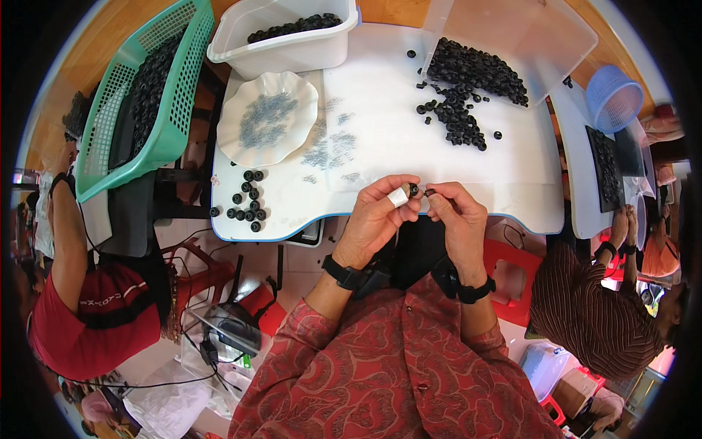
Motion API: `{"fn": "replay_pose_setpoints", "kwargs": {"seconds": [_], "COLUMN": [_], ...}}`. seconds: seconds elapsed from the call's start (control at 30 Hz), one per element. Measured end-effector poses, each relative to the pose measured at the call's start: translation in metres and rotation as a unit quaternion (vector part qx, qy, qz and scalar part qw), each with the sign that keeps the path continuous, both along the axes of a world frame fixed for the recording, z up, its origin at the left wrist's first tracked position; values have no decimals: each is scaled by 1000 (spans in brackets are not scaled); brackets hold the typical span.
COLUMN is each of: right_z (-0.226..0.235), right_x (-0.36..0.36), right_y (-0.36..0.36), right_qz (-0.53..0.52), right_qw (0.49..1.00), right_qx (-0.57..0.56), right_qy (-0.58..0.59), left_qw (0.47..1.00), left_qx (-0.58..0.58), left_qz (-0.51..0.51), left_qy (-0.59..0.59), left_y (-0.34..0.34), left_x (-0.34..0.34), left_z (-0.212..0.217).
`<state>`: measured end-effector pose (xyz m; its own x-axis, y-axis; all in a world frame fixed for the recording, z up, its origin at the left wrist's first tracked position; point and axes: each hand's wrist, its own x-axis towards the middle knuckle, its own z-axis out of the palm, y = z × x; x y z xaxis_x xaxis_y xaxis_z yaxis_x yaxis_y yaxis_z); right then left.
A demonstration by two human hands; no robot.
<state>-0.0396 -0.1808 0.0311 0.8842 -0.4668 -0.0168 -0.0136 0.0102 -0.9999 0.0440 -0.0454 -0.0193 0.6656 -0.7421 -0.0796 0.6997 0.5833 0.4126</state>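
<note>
Left hand (376, 219), thumb wrapped in white tape, pinches a small black rubber ring (414, 189) between thumb and fingertips above the near edge of the white table (380, 132). Right hand (458, 214) closes its fingertips on a tiny dark piece (429, 192) just beside the ring. A loose pile of black rings (457, 110) lies farther back, well apart from both hands.

The person wears a red shirt with a paisley pattern. Each wrist carries a black strap. The left hand (376, 214) has white tape on one finger.
</note>
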Motion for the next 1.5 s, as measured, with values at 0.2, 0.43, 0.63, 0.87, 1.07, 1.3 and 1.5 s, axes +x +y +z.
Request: {"fn": "replay_pose_setpoints", "kwargs": {"seconds": [0.2, 0.43, 0.63, 0.87, 1.07, 1.3, 1.5], "right_z": [4, 2, -8, -14, -11, -10, -12], "right_x": [0, 2, 0, 2, 3, 4, 5], "right_y": [9, 12, 8, 8, 9, 13, 13], "right_qz": [17, 22, -10, -23, -29, -38, -48], "right_qw": [998, 998, 996, 995, 997, 997, 997], "right_qx": [-51, -53, 80, 68, 39, 7, -23], "right_qy": [-26, -30, -35, -64, -66, -59, -59], "left_qw": [1000, 999, 999, 1000, 1000, 999, 999], "left_qx": [15, 30, 28, 20, 19, 30, 39], "left_qz": [9, 22, 16, 16, 18, 26, 28], "left_qy": [-2, -21, -10, -16, -14, -17, -20], "left_y": [-1, -3, -3, -3, -4, -5, -5], "left_x": [-1, -2, -2, -2, -2, -3, -3], "left_z": [3, -3, 0, -3, -3, -3, -2]}}
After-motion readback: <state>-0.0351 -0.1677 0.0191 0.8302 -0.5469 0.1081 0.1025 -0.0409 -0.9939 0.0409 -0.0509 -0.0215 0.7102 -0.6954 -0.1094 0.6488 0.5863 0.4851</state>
